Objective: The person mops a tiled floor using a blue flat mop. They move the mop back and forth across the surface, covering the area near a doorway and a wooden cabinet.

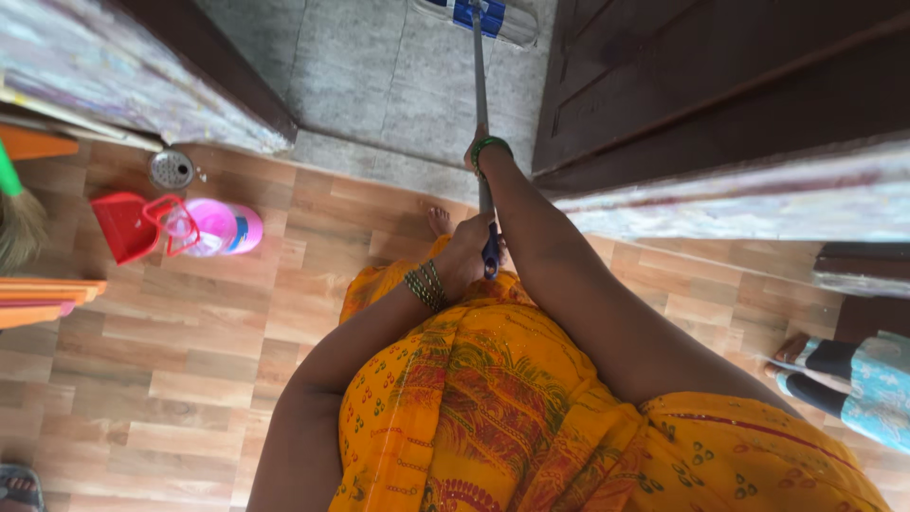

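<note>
Both hands, left hand (466, 254) low, right hand (480, 152) higher, wrap fingers around the mop handle (480, 85); best keep the mop head (485, 16) flat on the grey floor (379, 76).

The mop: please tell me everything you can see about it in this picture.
The mop has a long, thin grey pole and a flat head with a blue part in the middle, cut off by the top edge of the picture. The head lies on the grey tiled floor beyond the doorway. The pole slants from there back toward the person. The right hand grips it about halfway along, and the left hand holds the blue grip at its near end, above the orange dress.
</note>
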